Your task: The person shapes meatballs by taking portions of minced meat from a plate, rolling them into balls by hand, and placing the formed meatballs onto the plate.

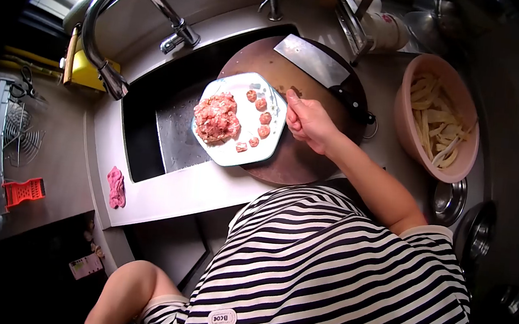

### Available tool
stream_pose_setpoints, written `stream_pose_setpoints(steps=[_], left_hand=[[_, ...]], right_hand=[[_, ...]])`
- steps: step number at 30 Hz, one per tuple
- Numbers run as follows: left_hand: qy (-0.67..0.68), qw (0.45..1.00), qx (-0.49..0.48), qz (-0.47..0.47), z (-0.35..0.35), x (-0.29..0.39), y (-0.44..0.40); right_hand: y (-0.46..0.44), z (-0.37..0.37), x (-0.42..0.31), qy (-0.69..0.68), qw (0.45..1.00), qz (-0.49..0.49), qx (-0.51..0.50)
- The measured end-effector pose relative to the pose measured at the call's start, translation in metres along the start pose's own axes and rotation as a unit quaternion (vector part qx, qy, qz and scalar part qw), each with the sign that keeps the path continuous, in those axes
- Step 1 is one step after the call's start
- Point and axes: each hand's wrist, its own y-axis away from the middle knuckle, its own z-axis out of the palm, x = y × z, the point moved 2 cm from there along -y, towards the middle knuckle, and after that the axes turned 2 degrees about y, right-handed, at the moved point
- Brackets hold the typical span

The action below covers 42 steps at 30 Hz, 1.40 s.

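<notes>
My right hand (308,122) is closed on the right rim of a white, many-sided plate (251,89). On the plate's left side lies a mound of raw minced meat (217,118). Several small round pieces of meat (265,118) curve along its right side. The plate is over the sink edge and a round brown chopping board (254,58), covering part of both. A cleaver (313,61) with a black handle rests on the board beyond my hand. Of my left arm only the bent elbow shows at the lower left; my left hand is out of view.
A dark sink (145,120) with a curved chrome faucet (91,27) lies left of the board. At right stands a pink basin (407,107) of pale strips (438,126). A pink cloth (116,187) lies on the counter; a red plastic grater (24,192) is farther left.
</notes>
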Motion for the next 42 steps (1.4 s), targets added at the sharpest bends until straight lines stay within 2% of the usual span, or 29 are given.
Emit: stream_pose_setpoints(steps=[1, 2, 3, 4, 5, 6, 7, 8, 9, 10, 12, 13, 16, 19, 23, 24, 27, 28, 29, 31, 33, 36, 39, 41, 42], left_hand=[[0.091, 0.991, 0.084, 0.046, -0.014, -0.026, 0.019], [0.052, 0.964, 0.254, -0.052, -0.017, -0.038, 0.045], [0.046, 0.898, 0.409, -0.152, -0.019, -0.050, 0.073], [0.117, 0.757, 0.617, -0.180, -0.010, -0.079, 0.109], [0.093, 0.723, 0.623, -0.284, -0.020, -0.114, 0.139], [0.121, 0.658, 0.663, -0.336, -0.018, -0.146, 0.173], [0.135, 0.565, 0.728, -0.363, -0.009, -0.171, 0.199], [0.170, 0.509, 0.761, -0.365, -0.002, -0.188, 0.181], [0.202, 0.491, 0.770, -0.353, 0.002, -0.197, 0.174], [0.233, 0.471, 0.779, -0.341, 0.006, -0.206, 0.166], [0.395, 0.526, 0.696, -0.288, 0.000, -0.212, 0.193], [0.347, 0.484, 0.726, -0.344, 0.002, -0.213, 0.200], [0.282, 0.476, 0.734, -0.393, 0.003, -0.209, 0.204], [0.326, 0.538, 0.698, -0.340, 0.000, -0.197, 0.194], [0.187, 0.574, 0.709, -0.366, -0.001, -0.202, 0.186], [0.180, 0.607, 0.691, -0.349, -0.003, -0.203, 0.185], [-0.024, 0.672, 0.594, -0.442, 0.002, -0.207, 0.166], [-0.066, 0.696, 0.537, -0.472, 0.000, -0.204, 0.162], [-0.100, 0.697, 0.531, -0.472, 0.000, -0.201, 0.153], [-0.269, 0.686, 0.514, -0.440, -0.007, -0.198, 0.157], [-0.225, 0.669, 0.585, -0.398, -0.012, -0.196, 0.173], [-0.063, 0.615, 0.674, -0.405, -0.006, -0.198, 0.191], [0.151, 0.540, 0.740, -0.372, 0.008, -0.213, 0.199], [0.317, 0.510, 0.724, -0.338, 0.016, -0.224, 0.214], [0.297, 0.429, 0.773, -0.361, 0.014, -0.225, 0.187]], right_hand=[[-0.002, 0.004, 0.000, 0.046, 0.999, -0.013, 0.024], [0.000, 0.009, -0.001, 0.077, 0.996, -0.034, 0.019], [0.001, 0.012, -0.002, 0.138, 0.988, -0.072, -0.017], [0.006, 0.021, -0.004, 0.141, 0.984, -0.097, -0.044], [0.014, 0.030, -0.005, 0.146, 0.980, -0.120, -0.071], [0.018, 0.036, -0.003, 0.132, 0.976, -0.124, -0.124], [0.024, 0.045, -0.003, 0.138, 0.960, -0.176, -0.166], [0.033, 0.054, -0.009, 0.183, 0.941, -0.216, -0.188], [0.041, 0.062, -0.013, 0.223, 0.917, -0.254, -0.209], [0.042, 0.065, -0.010, 0.197, 0.918, -0.255, -0.231], [0.044, 0.063, -0.016, 0.230, 0.913, -0.278, -0.191], [0.043, 0.060, -0.020, 0.246, 0.909, -0.291, -0.170], [0.034, 0.044, -0.019, 0.146, 0.952, -0.243, -0.113], [0.030, 0.032, -0.012, 0.096, 0.977, -0.171, -0.083], [0.028, 0.036, 0.006, -0.004, 0.994, -0.085, -0.066], [0.026, 0.040, 0.012, -0.042, 0.996, -0.053, -0.065], [0.022, 0.051, 0.032, -0.181, 0.974, 0.089, -0.100], [0.021, 0.057, 0.033, -0.211, 0.964, 0.107, -0.122], [0.022, 0.061, 0.034, -0.238, 0.959, 0.137, -0.073], [0.011, 0.051, 0.042, -0.222, 0.956, 0.159, -0.103], [0.008, 0.048, 0.044, -0.248, 0.949, 0.132, -0.144], [0.010, 0.049, 0.034, -0.238, 0.947, 0.065, -0.205], [0.017, 0.064, 0.024, -0.030, 0.992, -0.090, -0.083], [0.023, 0.070, 0.015, 0.022, 0.979, -0.119, -0.165], [0.027, 0.074, 0.010, 0.047, 0.972, -0.157, -0.170]])
